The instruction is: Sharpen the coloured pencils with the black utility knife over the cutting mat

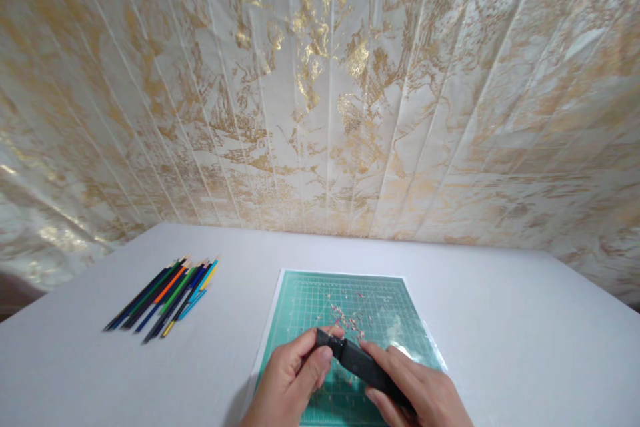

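Note:
Over the green cutting mat [295,293], my right hand [420,377] is wrapped round a black-handled craft knife [367,363]. Its dark front end points up and left and meets the fingertips of my left hand [295,373]. The left fingers are closed in a pinch on a pencil [332,328]; only a pale sharpened tip shows, and the rest is hidden by the hand and knife. Small pinkish wood shavings [345,317] lie scattered on the mat just beyond both hands, with a few bits below the knife.
A loose bundle of coloured pencils [167,293] lies at the left of the white table [500,320], with dark, orange, green, blue and yellow ones among them. Glare shows on the mat's right side. Behind the table hangs a white and gold patterned sheet [330,113].

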Motion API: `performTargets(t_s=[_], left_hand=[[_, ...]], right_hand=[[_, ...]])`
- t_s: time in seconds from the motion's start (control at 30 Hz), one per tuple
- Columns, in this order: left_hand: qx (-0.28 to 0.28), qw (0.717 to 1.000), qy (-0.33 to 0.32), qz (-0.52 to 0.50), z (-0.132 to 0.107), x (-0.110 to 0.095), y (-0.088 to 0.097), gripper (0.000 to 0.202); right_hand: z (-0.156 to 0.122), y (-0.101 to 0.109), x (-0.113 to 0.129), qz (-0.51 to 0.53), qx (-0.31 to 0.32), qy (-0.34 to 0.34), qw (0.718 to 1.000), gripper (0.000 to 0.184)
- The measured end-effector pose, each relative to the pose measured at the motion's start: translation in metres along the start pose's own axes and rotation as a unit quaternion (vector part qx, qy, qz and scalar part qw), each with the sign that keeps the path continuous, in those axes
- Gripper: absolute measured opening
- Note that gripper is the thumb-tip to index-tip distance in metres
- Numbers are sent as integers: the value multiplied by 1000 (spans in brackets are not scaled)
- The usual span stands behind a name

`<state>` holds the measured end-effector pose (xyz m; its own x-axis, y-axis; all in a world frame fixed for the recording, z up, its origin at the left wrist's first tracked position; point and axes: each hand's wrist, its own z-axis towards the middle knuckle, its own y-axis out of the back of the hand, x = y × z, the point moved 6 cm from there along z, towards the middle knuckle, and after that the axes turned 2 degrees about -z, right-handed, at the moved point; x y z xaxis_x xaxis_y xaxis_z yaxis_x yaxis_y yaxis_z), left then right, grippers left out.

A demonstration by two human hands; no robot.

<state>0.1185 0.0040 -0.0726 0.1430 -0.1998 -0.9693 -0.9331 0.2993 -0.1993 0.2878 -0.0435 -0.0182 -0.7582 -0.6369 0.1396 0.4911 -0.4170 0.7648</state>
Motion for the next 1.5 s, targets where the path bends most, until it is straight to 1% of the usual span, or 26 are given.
performTargets(t_s=[0.2,0.3,0.4,0.5,0.6,0.77,0.87,0.9,0.97,1.03,1.07,1.13,1.27,1.4,1.5], left_hand=[[1,1000,-15,25,0,-4,-1,46],[-10,999,-12,44,-1,-3,1,46],[-11,998,-12,62,-2,-6,1,47],[-4,996,-29,80,-1,-12,0,48],[-7,995,-40,86,0,-15,2,48],[-32,993,-39,102,1,-15,5,48],[-32,995,-50,85,-2,-19,2,45],[-31,996,-43,73,-3,-19,0,46],[-23,998,-13,51,-4,-14,-2,55],[-12,999,12,35,-4,-9,-3,64],[-9,999,17,29,-4,-8,-3,65],[-15,999,7,28,-4,-8,-2,59],[-30,997,-36,58,-3,-16,1,39],[-32,993,-53,100,-3,-20,2,38],[-34,992,-58,109,-3,-21,3,40]], right_hand=[[0,1,1,3,-7,-3,1000,36],[3,2,2,-6,-7,4,1000,36],[2,1,1,-8,7,6,1000,36],[-3,-3,-2,4,29,-1,1000,36],[-7,-5,-2,10,35,3,999,36],[-10,-9,-5,24,11,-34,999,38],[-12,-12,-6,37,24,-31,999,37],[-13,-13,-7,41,36,-26,998,36],[-14,-14,-8,47,55,-20,997,36],[-16,-14,-9,50,60,-20,997,36],[-16,-14,-9,53,61,-20,997,36],[-17,-16,-9,57,49,-24,997,37],[-20,-20,-10,60,12,-43,997,38],[-20,-20,-10,67,16,-44,997,39],[-18,-18,-10,71,39,-42,996,38]])
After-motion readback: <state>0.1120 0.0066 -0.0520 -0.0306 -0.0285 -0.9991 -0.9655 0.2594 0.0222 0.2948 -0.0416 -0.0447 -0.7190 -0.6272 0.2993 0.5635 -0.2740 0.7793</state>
